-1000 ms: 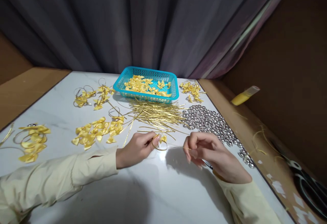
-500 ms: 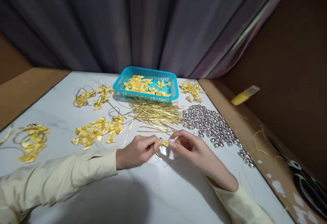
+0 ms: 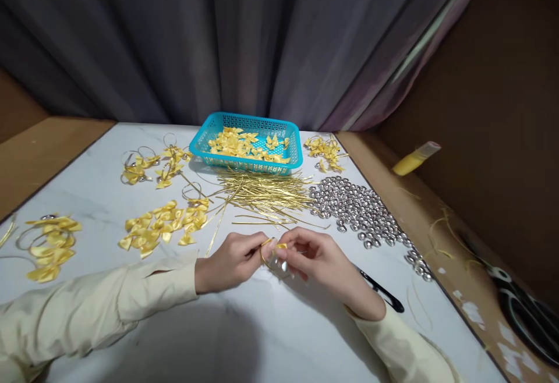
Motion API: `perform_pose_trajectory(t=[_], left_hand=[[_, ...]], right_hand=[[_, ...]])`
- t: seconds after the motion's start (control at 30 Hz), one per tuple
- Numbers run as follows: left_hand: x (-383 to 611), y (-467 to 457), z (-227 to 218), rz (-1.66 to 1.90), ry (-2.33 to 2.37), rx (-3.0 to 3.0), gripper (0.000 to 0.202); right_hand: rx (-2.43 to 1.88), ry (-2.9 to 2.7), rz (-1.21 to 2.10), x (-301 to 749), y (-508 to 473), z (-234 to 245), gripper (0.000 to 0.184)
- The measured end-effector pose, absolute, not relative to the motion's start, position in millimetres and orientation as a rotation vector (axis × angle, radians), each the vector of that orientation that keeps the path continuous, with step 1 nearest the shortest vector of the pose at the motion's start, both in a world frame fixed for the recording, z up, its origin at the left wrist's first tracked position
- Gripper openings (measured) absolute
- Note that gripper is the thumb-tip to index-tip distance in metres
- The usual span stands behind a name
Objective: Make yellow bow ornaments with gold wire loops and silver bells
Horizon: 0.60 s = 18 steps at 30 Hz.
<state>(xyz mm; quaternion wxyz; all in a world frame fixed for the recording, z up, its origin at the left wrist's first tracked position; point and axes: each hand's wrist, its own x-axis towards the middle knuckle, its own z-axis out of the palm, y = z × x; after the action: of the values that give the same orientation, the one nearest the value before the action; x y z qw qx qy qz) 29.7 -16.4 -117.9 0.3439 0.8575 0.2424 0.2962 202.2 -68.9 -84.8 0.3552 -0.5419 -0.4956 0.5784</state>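
Note:
My left hand (image 3: 231, 261) is closed, thumb and forefinger pinching a looped gold cord (image 3: 264, 259) above the table. At the same piece, the fingertips of my right hand (image 3: 325, 263) pinch a small yellow ribbon bow (image 3: 282, 246). A shiny silver bit (image 3: 284, 266) hangs just under the bow; its exact shape is partly hidden by my fingers. Beyond my hands lies a pile of cut gold cords (image 3: 266, 191). A heap of small silver beads (image 3: 358, 211) spreads to the right.
A blue plastic basket (image 3: 247, 166) with yellow bows stands at the back. Loose bows (image 3: 163, 223) and looped bow pieces (image 3: 52, 246) lie left. A black-handled tool (image 3: 384, 293) sits by my right wrist. Scissors (image 3: 519, 307) and a yellow tube (image 3: 414, 160) are at the right.
My right hand has moved left, closing onto the bow beside my left fingertips. The black-handled tool has come into sight beside my right wrist.

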Motion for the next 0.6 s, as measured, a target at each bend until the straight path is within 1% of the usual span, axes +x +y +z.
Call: perform_pose_trajectory(t=[0.13, 0.37, 0.6], left_hand=[[30.5, -16.1, -119.4, 0.760, 0.646, 2.168, 0.032], [30.6, -15.3, -112.9, 0.610, 0.622, 2.021, 0.032], [31.3, -14.3, -114.3, 0.583, 0.599, 1.913, 0.037]], right_hand=[[-1.356, -1.264, 1.499, 202.6, -69.4, -85.0, 0.033], [-1.309, -1.235, 1.512, 204.1, -69.6, -83.7, 0.030], [-1.299, -1.201, 1.527, 204.8, -69.5, -82.5, 0.029]])
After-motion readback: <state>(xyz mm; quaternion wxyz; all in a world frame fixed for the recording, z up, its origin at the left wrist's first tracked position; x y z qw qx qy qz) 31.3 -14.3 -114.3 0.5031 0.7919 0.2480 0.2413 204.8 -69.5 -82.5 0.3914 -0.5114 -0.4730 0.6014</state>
